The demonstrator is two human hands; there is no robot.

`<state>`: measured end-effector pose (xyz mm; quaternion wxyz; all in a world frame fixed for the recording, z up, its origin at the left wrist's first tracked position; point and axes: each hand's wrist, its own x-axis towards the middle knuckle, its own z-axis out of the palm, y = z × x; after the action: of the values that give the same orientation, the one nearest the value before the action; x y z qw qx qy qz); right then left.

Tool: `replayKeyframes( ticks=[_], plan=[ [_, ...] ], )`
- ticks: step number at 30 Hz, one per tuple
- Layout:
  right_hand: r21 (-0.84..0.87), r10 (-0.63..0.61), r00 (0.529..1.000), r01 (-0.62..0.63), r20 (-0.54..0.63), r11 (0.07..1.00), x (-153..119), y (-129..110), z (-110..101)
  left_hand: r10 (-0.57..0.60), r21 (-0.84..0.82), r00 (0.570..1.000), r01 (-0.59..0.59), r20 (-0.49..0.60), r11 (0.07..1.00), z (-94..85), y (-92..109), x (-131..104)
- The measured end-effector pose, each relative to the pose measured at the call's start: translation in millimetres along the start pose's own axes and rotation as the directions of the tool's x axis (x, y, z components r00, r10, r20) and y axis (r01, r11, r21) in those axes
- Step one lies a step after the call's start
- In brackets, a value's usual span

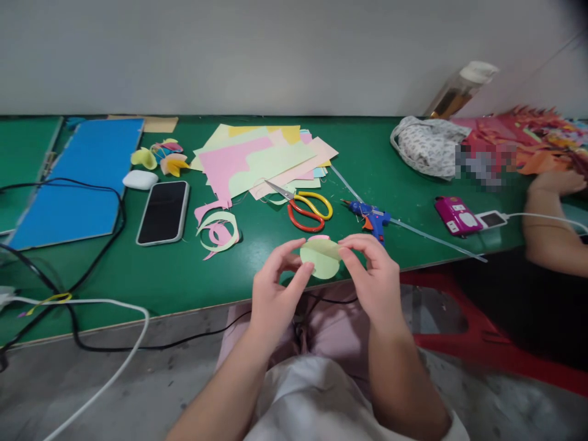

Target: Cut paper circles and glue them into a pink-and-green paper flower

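1. Head view: your left hand [275,285] pinches the left edge of a pale green paper disc [321,260] between thumb and fingers.
2. Your right hand [379,275] pinches the same disc at its upper right edge, so both grips are closed on it.
3. You have the disc near the table's front edge, roughly in front of your body; a bit of pink paper [318,237] shows along its far rim.
4. Just beyond your hands, scissors [305,205] with one red and one yellow handle lie with their tips toward the paper stack [261,156].
5. To your right of the scissors rests a blue glue gun [370,217], a translucent stick [438,240] running out from its rear.
6. To your left lie curled pink and green offcuts [218,233], then a phone [163,213], a white case [140,179] and coloured paper petals [163,158].
7. Farther left, a black cable [120,229] crosses a blue board [87,177] on the green table [202,282].
8. Far right, another person's arm [551,226] reaches in near a magenta device [458,215].
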<state>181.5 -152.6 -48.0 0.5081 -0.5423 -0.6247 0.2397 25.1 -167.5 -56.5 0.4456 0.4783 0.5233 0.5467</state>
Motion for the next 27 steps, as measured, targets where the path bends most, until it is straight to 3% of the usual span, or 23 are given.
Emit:
replayKeyframes(
  ticks=[6,11,14,18,23,27],
  plan=[
    [-0.014,0.039,0.986,-0.037,0.161,0.999,4.7,2.6,-0.4,-0.071,0.001,0.997,0.071,0.021,0.997,-2.6,-2.0,4.0],
    [0.016,0.052,0.959,-0.058,0.278,0.998,7.1,3.4,1.8,-0.009,0.15,0.999,0.002,0.048,0.989,-11.3,-4.8,10.7],
    [0.035,0.059,0.943,-0.075,0.327,0.997,8.0,2.8,3.0,0.026,0.148,0.993,-0.042,0.112,0.988,-13.9,-5.8,14.4],
    [0.056,0.071,0.935,-0.096,0.346,0.994,8.9,3.6,3.4,-0.013,0.08,0.977,-0.004,0.212,0.997,-13.7,-5.8,15.9],
    [0.098,0.124,0.936,-0.164,0.329,0.982,8.4,6.5,4.9,-0.022,0.163,0.986,-0.005,0.163,0.987,-11.2,-5.6,12.8],
    [0.109,0.201,0.93,-0.245,0.309,0.963,7.6,5.7,8.1,-0.108,0.1,0.984,0.095,0.138,0.99,-10.4,-9.9,11.4]
  ],
)
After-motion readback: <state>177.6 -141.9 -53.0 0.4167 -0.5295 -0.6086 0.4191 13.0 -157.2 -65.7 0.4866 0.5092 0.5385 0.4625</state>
